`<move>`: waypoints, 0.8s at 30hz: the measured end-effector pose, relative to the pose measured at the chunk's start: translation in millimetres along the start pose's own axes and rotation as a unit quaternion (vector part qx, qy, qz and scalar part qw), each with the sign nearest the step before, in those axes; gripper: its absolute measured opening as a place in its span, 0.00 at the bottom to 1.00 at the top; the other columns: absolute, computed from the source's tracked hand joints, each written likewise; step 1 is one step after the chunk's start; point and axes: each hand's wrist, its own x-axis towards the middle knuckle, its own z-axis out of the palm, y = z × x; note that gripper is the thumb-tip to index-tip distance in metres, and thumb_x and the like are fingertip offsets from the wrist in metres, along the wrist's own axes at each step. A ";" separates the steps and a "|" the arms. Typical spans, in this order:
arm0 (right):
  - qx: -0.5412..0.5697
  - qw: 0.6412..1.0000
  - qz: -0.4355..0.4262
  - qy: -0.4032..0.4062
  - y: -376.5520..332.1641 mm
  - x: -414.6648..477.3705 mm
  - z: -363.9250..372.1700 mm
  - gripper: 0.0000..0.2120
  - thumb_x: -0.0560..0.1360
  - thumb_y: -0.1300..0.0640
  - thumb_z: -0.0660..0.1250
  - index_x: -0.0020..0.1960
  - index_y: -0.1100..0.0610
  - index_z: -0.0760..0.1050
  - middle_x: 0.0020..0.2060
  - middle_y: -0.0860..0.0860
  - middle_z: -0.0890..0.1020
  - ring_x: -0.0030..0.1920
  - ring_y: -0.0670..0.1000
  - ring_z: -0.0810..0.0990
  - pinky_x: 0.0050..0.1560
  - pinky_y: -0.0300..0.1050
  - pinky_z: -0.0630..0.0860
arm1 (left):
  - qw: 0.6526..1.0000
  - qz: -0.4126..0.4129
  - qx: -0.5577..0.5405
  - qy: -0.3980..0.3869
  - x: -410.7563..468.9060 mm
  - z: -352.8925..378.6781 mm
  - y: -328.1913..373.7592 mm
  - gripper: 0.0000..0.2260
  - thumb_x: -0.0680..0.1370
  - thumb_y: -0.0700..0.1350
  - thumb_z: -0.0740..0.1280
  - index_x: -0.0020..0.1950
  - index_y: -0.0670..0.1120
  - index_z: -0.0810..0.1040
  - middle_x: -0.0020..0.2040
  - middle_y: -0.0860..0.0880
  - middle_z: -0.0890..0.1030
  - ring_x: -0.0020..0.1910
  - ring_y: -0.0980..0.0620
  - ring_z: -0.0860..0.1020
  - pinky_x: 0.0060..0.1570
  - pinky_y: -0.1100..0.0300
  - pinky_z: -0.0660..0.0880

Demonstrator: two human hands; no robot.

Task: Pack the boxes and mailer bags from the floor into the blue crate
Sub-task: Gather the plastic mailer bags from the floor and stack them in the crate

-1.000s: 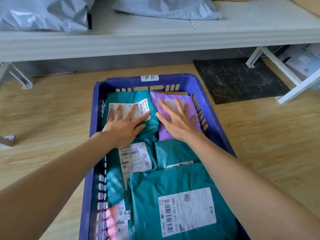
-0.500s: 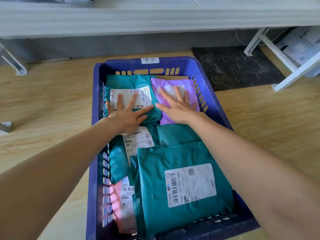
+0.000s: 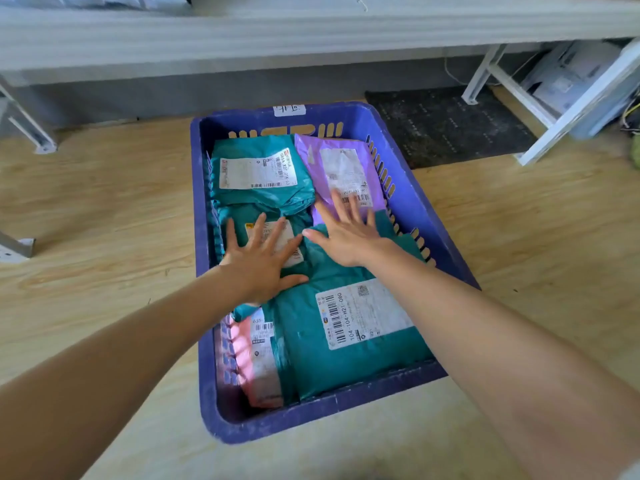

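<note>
The blue crate [image 3: 446,237] sits on the wooden floor, filled with mailer bags. A teal bag [image 3: 256,174] and a purple bag [image 3: 341,168] lie at its far end. A large teal bag [image 3: 349,355] fills the near right, and a pink bag [image 3: 258,368] stands along the near left wall. My left hand [image 3: 261,259] lies flat with fingers spread on a middle teal bag [image 3: 277,233] with a white label. My right hand [image 3: 346,235] is flat and spread over the near edge of the purple bag and the teal bag beside it. Neither hand grips anything.
A grey table [image 3: 311,32] spans the back, with white metal legs at left [image 3: 24,126] and right [image 3: 540,109]. A dark mat [image 3: 446,126] lies on the floor behind the crate's right side. Pale packages [image 3: 571,77] sit under the table at far right.
Both hands slid back toward me, off the far teal and purple bags onto the middle bags. The view tilted down, showing the crate's near rim.
</note>
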 end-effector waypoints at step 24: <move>0.007 0.996 -0.065 0.063 23.0 -32.7 31.7 0.29 0.77 0.32 0.44 0.74 0.34 0.36 0.76 0.42 0.34 0.76 0.52 0.33 0.74 0.61 0.36 | 0.982 -0.004 -0.059 0.181 -3.9 6.1 4.1 0.37 0.71 0.71 0.35 0.76 0.55 0.37 0.76 0.47 0.32 0.75 0.41 0.34 0.71 0.37 0.38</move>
